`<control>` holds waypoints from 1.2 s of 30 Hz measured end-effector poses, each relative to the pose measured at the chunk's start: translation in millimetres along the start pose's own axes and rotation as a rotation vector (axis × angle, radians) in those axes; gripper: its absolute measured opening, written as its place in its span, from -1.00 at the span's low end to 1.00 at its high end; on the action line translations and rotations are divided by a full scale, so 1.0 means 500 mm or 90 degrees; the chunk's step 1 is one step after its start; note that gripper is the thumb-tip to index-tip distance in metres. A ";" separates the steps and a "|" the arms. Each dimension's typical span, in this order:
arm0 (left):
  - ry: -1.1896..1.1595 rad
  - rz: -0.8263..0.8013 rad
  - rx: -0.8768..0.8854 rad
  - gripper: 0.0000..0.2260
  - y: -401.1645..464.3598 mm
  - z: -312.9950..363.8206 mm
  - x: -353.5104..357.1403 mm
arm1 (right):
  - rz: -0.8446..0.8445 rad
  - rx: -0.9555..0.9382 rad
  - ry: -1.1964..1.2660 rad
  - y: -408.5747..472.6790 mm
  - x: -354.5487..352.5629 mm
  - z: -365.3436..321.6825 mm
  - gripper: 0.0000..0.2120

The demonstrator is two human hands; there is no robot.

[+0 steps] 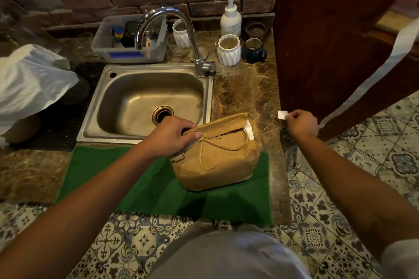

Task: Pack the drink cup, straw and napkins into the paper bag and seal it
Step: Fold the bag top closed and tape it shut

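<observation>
Counter [244, 88] with sink [145, 99] set in it; green mat [118, 179] in front, hanging slightly over the near edge. Bag [215, 156] sits on the mat's right half, top folded over toward the sink, twine handles lying flat on the near face.

Cup, straw, napkins: none visible. Bag looks bulged, so my read is they're already inside, but can't confirm from here.

Left hand [172, 136]: fingers curled closed over the folded top at the bag's left end, thumb along the fold, pinning it down.

Right hand [301, 123]: off to the right of the bag, past the counter edge, apart from it. Thumb and forefinger pinch a small white sticker [282, 115]; other fingers curled in.

One white strip [249, 131] already sits at the fold's right end, bridging flap to bag face.

Status: packing apparently done, fold made, sealing partly done. Left: probably place the second sticker across the fold, likely nearer the middle or left, press it flat, release. Risk: fold springs open if the left hand lets go early.
</observation>
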State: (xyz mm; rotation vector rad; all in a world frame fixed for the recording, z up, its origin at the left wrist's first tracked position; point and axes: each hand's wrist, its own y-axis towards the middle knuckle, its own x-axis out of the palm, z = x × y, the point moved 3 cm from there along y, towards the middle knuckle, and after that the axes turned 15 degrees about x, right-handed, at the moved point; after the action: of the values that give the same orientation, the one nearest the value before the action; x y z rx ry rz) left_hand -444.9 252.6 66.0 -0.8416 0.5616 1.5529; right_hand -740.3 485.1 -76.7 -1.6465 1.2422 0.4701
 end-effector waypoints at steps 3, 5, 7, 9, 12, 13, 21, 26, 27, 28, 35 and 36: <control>0.002 -0.003 -0.003 -0.79 0.001 -0.002 0.001 | 0.002 -0.081 0.040 -0.030 -0.029 -0.042 -0.79; 0.006 -0.003 0.003 -0.79 0.005 -0.002 0.000 | -0.029 -0.197 0.061 -0.071 -0.057 -0.088 -0.79; 0.012 -0.005 0.015 -0.79 0.010 -0.001 0.000 | -0.101 -0.320 0.080 -0.129 -0.091 -0.144 -0.81; 0.020 -0.006 0.023 -0.79 0.012 0.002 -0.001 | -0.193 -0.446 0.050 -0.203 -0.120 -0.202 -0.88; 0.021 -0.014 0.029 -0.80 0.017 0.008 -0.005 | -0.254 -0.641 -0.156 -0.321 -0.119 -0.260 -0.92; 0.029 -0.018 0.034 -0.80 0.019 0.012 -0.007 | -0.238 -0.699 -0.243 -0.354 -0.107 -0.269 -0.92; 0.040 -0.030 0.069 -0.80 0.022 0.024 -0.015 | -0.266 -0.766 -0.436 -0.418 -0.045 -0.303 -0.95; 0.040 -0.029 0.087 -0.81 0.021 0.014 -0.015 | -0.257 -0.770 -0.514 -0.424 -0.053 -0.318 -0.97; 0.040 -0.029 0.089 -0.80 0.022 0.012 -0.015 | -0.250 -0.775 -0.525 -0.426 -0.053 -0.320 -0.97; 0.040 -0.030 0.090 -0.79 0.023 0.011 -0.016 | -0.236 -0.784 -0.539 -0.427 -0.052 -0.321 -0.98; 0.032 -0.039 0.087 -0.77 0.026 0.008 -0.016 | -0.187 -0.840 -0.580 -0.444 -0.039 -0.309 -0.91; 0.030 -0.040 0.089 -0.78 0.027 0.009 -0.017 | -0.188 -0.838 -0.585 -0.447 -0.038 -0.309 -0.90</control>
State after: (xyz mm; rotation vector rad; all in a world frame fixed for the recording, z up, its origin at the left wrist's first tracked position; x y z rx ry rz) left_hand -458.7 248.6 73.7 -0.7832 0.6634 1.4223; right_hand -587.5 360.0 110.6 -2.1019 -0.1535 1.8336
